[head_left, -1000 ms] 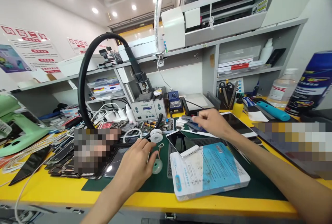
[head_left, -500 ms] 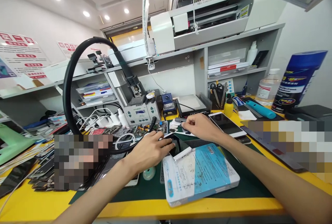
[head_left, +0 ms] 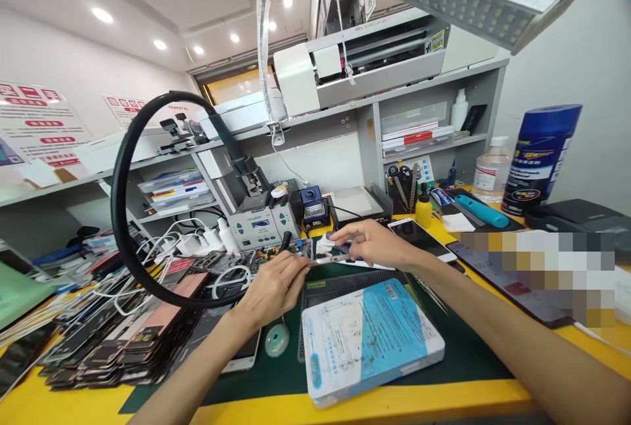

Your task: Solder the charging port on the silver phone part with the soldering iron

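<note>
My left hand [head_left: 279,280] is closed on the left end of a slim phone [head_left: 329,259], seen edge-on above the back of the blue-and-white box [head_left: 372,336]. At its other end, my right hand [head_left: 377,243] grips the phone with the lower fingers, the index finger stretched out to the left. Something grey shows just under that finger; I cannot make out what it is. The box lies flat on a black perforated pad [head_left: 340,278] on the green mat [head_left: 276,372]. Behind my hands is a crumpled white tissue [head_left: 324,242].
Left of the mat lies a heap of phone parts [head_left: 123,339] under a thick black hose [head_left: 118,201]. A small round green dish [head_left: 277,340] sits beside the box. To the right are a white-framed phone [head_left: 421,239], a yellow bottle [head_left: 422,207] and a blue spray can [head_left: 539,159].
The phone has lifted off the box and turned from screen-up to edge-on. My right hand has come onto its right end. The view has shifted a little.
</note>
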A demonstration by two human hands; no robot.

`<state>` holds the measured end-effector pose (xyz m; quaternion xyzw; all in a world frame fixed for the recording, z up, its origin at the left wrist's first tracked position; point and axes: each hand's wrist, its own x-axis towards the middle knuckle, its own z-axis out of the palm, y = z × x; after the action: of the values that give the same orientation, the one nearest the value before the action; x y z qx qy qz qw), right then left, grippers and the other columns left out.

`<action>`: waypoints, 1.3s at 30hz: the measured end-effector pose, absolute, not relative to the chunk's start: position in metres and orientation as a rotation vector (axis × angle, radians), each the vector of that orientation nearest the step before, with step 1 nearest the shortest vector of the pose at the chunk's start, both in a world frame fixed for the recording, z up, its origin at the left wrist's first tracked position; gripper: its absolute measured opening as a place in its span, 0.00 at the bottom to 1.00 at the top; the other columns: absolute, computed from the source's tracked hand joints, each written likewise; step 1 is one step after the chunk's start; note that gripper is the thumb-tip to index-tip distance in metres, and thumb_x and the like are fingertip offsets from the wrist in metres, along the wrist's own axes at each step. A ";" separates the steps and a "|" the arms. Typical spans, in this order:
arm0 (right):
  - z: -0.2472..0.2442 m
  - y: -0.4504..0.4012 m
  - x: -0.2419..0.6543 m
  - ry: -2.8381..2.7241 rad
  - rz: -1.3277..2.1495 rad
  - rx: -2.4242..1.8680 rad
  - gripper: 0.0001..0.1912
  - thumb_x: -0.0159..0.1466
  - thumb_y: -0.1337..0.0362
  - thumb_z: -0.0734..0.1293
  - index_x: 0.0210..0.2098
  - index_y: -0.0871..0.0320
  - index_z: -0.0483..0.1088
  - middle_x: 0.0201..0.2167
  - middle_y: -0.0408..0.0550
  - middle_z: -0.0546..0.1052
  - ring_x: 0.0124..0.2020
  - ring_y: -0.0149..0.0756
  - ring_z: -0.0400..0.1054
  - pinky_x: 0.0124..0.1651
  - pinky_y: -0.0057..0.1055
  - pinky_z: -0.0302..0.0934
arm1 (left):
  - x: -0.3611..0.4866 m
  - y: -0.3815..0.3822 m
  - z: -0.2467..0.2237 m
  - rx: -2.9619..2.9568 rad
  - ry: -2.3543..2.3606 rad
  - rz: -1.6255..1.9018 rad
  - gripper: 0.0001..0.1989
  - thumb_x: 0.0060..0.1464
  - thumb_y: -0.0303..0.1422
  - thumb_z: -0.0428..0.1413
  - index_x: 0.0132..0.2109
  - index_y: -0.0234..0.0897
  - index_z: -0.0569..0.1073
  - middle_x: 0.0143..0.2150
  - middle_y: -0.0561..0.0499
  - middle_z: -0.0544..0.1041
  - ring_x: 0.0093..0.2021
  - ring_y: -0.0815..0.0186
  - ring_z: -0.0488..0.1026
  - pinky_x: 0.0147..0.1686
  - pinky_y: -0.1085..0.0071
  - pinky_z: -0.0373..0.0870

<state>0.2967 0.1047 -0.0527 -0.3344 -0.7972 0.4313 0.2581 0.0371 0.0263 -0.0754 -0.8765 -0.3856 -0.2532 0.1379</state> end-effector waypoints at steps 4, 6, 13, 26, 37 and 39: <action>-0.046 0.094 0.295 -2.163 1.241 -0.711 0.11 0.68 0.63 0.73 0.49 0.61 0.75 0.42 0.47 0.79 0.35 0.34 0.75 0.30 0.28 0.70 | 0.041 0.025 -0.070 -2.429 -1.285 -1.010 0.09 0.71 0.30 0.50 0.49 0.33 0.75 0.38 0.48 0.78 0.38 0.63 0.76 0.39 0.65 0.74; -0.045 0.088 0.292 -2.097 1.204 -0.673 0.10 0.66 0.61 0.73 0.43 0.61 0.77 0.37 0.46 0.79 0.34 0.34 0.74 0.28 0.27 0.67 | 0.046 0.022 -0.068 -2.418 -1.336 -1.117 0.09 0.70 0.31 0.50 0.47 0.34 0.75 0.37 0.48 0.78 0.36 0.64 0.75 0.38 0.66 0.73; -0.047 0.076 0.287 -2.015 1.067 -0.655 0.11 0.66 0.58 0.72 0.34 0.58 0.81 0.24 0.40 0.75 0.26 0.32 0.66 0.30 0.29 0.58 | 0.064 0.014 -0.066 -2.448 -1.421 -1.445 0.07 0.67 0.31 0.55 0.49 0.38 0.76 0.40 0.49 0.80 0.38 0.64 0.76 0.40 0.68 0.73; -0.052 0.078 0.283 -1.977 0.800 -0.790 0.15 0.67 0.57 0.71 0.50 0.53 0.81 0.45 0.50 0.83 0.32 0.36 0.72 0.33 0.33 0.65 | 0.051 0.005 -0.071 -2.381 -1.341 -1.776 0.10 0.65 0.25 0.57 0.49 0.44 0.79 0.40 0.54 0.80 0.38 0.66 0.76 0.39 0.72 0.71; -0.069 0.094 0.286 -2.195 0.825 -1.138 0.10 0.66 0.57 0.71 0.43 0.51 0.83 0.31 0.45 0.82 0.30 0.40 0.72 0.31 0.34 0.63 | 0.047 0.005 -0.077 -2.331 -1.458 -1.777 0.11 0.64 0.25 0.58 0.49 0.47 0.78 0.39 0.57 0.80 0.36 0.69 0.75 0.39 0.74 0.71; -0.069 0.086 0.282 -2.200 0.832 -1.089 0.16 0.65 0.54 0.72 0.51 0.48 0.80 0.38 0.45 0.82 0.34 0.39 0.74 0.34 0.34 0.66 | 0.050 0.005 -0.075 -2.420 -1.396 -1.778 0.12 0.64 0.24 0.57 0.49 0.46 0.78 0.40 0.55 0.81 0.37 0.67 0.76 0.39 0.72 0.73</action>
<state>0.2822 0.0861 -0.0689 -0.4045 -0.8169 0.3089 0.2714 0.0502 0.0046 -0.0749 -0.7282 -0.4201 -0.5348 -0.0849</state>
